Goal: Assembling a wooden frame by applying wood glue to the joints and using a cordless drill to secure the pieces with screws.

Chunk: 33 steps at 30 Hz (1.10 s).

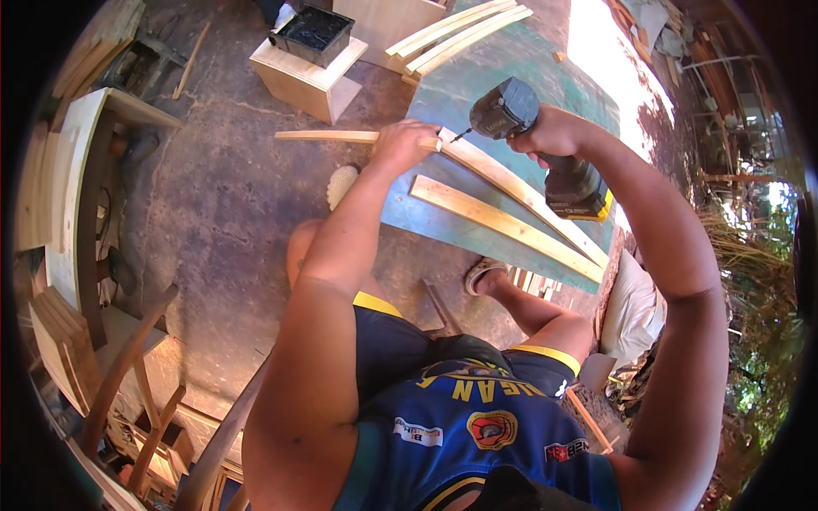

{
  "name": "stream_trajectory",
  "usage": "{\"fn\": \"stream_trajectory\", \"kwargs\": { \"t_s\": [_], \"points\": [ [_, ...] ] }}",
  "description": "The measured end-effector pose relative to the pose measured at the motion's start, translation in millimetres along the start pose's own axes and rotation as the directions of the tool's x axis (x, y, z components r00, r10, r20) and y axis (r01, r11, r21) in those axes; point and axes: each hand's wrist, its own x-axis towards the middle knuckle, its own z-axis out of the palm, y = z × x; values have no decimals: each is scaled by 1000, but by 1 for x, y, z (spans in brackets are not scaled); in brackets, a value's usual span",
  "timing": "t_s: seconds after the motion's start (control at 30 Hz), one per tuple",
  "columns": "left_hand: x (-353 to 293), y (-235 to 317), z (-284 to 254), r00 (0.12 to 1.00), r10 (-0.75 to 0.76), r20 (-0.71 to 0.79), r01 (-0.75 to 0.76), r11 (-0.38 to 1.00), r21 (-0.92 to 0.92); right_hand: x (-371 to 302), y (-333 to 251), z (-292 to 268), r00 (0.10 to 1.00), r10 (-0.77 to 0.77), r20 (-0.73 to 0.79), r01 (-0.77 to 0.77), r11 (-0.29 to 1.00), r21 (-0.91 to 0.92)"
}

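My right hand (554, 136) is closed round the grip of a cordless drill (504, 109), dark with a yellow-edged battery at its base. The drill's thin bit points left, its tip close to the end of a wooden strip (328, 136). That strip juts out to the left, and my left hand (405, 145) grips it near its right end. Beside it, a longer wooden strip (520, 192) runs toward the lower right on the blue-green board (477, 94). Another wooden strip (503, 226) lies nearer me, meeting the first at the far right end.
Curved wooden strips (460, 38) rest at the board's far edge. A black tray (313, 34) sits on a wooden box (298, 77) at the back. Wooden furniture parts (77, 196) line the left side. A pale sack (632, 311) lies right of my leg.
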Motion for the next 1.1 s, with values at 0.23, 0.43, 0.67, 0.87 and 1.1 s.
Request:
{"fn": "stream_trajectory", "kwargs": {
  "t_s": [0.23, 0.43, 0.67, 0.87, 1.1],
  "points": [
    [14, 8, -18, 956, -168, 242, 174, 985, -4, -1, 5, 1, 1000, -22, -2, 22, 1000, 18],
    [24, 11, -21, 908, -204, 365, 205, 978, 36, -25, 1, -4, 993, -105, -50, 104, 994, -14],
    [22, 9, -36, 944, -79, 319, 215, 883, -418, -38, 67, -27, 911, -166, -377, 306, 885, 351],
    [18, 52, -83, 935, -173, 310, 332, 737, -589, 22, 146, -8, 641, -208, -739, 517, 829, 215],
    [0, 133, -144, 988, -45, 150, 131, 764, -631, 59, 193, 15, 580, -88, -810, 644, 659, 389]
  ]
}}
